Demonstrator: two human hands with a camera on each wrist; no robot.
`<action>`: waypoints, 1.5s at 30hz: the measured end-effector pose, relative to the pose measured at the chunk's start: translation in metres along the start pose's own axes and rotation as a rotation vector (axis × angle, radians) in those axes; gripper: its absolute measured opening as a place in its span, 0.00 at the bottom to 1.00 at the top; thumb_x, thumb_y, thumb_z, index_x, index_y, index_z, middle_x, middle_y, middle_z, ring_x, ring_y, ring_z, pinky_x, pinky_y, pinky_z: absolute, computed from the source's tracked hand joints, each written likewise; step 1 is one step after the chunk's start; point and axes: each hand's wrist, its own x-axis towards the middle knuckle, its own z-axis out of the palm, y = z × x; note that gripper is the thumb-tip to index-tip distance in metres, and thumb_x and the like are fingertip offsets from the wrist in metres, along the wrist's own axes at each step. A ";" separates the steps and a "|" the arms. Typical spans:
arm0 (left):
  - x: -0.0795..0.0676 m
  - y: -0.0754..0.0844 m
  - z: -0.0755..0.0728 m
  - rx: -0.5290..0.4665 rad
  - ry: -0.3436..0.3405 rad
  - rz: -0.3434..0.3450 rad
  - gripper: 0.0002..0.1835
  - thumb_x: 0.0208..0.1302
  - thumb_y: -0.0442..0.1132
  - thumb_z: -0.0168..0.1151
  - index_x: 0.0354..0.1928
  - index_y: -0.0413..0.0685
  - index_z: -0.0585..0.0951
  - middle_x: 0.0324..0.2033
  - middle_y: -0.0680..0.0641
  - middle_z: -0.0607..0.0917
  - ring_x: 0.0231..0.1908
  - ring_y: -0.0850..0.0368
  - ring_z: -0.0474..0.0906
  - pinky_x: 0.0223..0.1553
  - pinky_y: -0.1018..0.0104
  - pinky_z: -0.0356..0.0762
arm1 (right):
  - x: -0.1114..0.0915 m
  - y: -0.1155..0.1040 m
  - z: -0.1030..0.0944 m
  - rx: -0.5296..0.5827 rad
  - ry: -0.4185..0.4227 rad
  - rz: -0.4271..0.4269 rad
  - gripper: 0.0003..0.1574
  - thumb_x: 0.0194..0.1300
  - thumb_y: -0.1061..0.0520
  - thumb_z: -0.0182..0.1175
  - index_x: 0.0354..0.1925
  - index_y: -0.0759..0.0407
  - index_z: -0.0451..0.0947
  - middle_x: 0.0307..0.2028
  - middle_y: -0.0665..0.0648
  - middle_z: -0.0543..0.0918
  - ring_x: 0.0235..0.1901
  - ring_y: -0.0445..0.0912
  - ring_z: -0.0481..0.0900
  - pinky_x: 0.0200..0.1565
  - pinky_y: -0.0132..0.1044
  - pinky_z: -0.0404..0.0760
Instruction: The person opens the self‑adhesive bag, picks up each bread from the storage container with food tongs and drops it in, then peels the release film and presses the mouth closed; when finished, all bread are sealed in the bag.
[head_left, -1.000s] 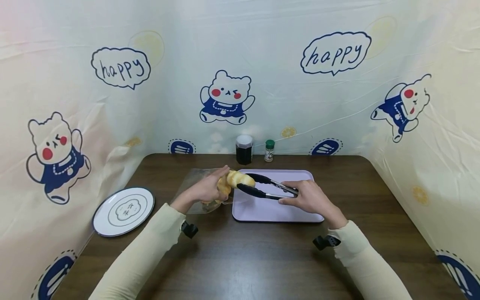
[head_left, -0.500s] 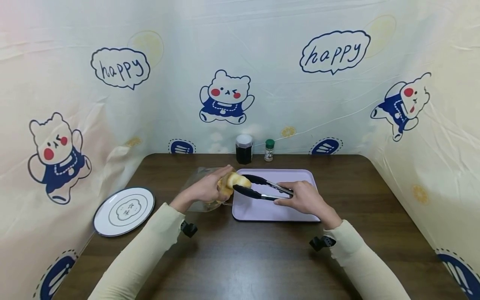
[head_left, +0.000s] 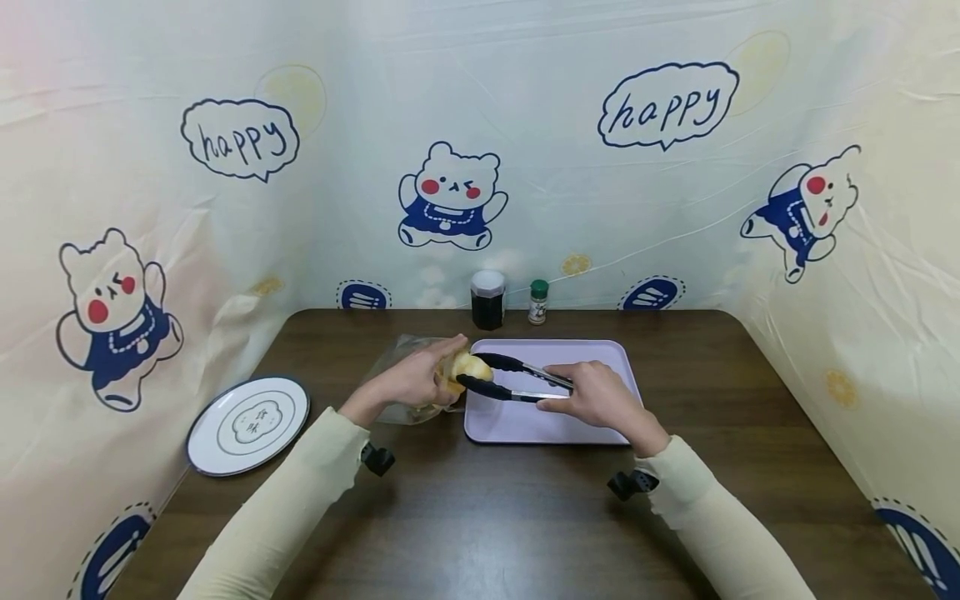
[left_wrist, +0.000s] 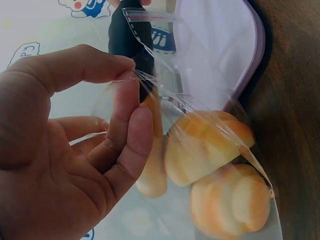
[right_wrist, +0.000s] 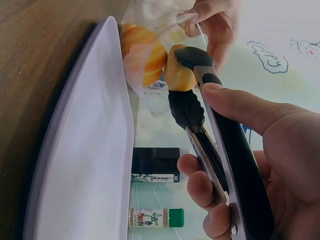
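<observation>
My left hand [head_left: 408, 379] pinches the edge of a clear plastic bag [head_left: 386, 357] between thumb and fingertip, and the bag hangs from it. Inside, two yellow-striped bread rolls [left_wrist: 230, 200] show plainly in the left wrist view. The tongs [head_left: 483, 387], with black tips and metal arms, are gripped by my right hand [head_left: 600, 396], thumb on one arm and fingers round the other. Between the tong tips sits another bread roll [right_wrist: 178, 72], right at the bag's mouth. Its far end is partly hidden behind my left hand and the bag film in the head view.
Below the tongs lies a lilac tray [head_left: 555, 427], close to the bag. Behind it stand a dark jar with a white lid [head_left: 488, 302] and a small green-capped shaker [head_left: 538, 302]. A white plate [head_left: 217, 433] rests at the table's left edge.
My right hand has moved left with the tongs, carrying the bread roll deeper into the bag's mouth. The left hand has stayed nearly still, holding the bag.
</observation>
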 end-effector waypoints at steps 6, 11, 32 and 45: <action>0.001 0.000 -0.001 0.018 0.014 -0.022 0.55 0.49 0.34 0.73 0.79 0.47 0.54 0.80 0.43 0.49 0.76 0.36 0.53 0.70 0.38 0.62 | 0.002 -0.005 -0.002 -0.009 -0.001 -0.020 0.39 0.53 0.34 0.72 0.60 0.49 0.82 0.25 0.49 0.77 0.26 0.43 0.70 0.29 0.34 0.66; 0.001 0.002 -0.001 0.003 0.013 -0.050 0.56 0.49 0.34 0.72 0.79 0.46 0.52 0.80 0.44 0.47 0.77 0.36 0.51 0.71 0.38 0.60 | 0.004 -0.008 -0.003 -0.019 -0.001 -0.007 0.39 0.53 0.34 0.72 0.60 0.49 0.82 0.24 0.49 0.76 0.26 0.43 0.70 0.28 0.34 0.65; 0.005 0.006 0.006 -0.037 -0.035 -0.010 0.57 0.50 0.30 0.72 0.80 0.51 0.50 0.80 0.52 0.46 0.45 0.51 0.79 0.39 0.62 0.78 | 0.011 -0.022 -0.001 -0.060 -0.020 0.013 0.39 0.54 0.33 0.71 0.60 0.49 0.81 0.24 0.49 0.76 0.26 0.44 0.71 0.27 0.35 0.66; 0.004 -0.003 0.003 -0.047 0.015 -0.049 0.57 0.52 0.34 0.74 0.80 0.50 0.49 0.80 0.50 0.46 0.77 0.42 0.51 0.72 0.42 0.62 | 0.000 -0.010 -0.003 -0.067 0.012 0.019 0.43 0.53 0.33 0.72 0.61 0.53 0.81 0.49 0.59 0.88 0.33 0.45 0.76 0.41 0.44 0.80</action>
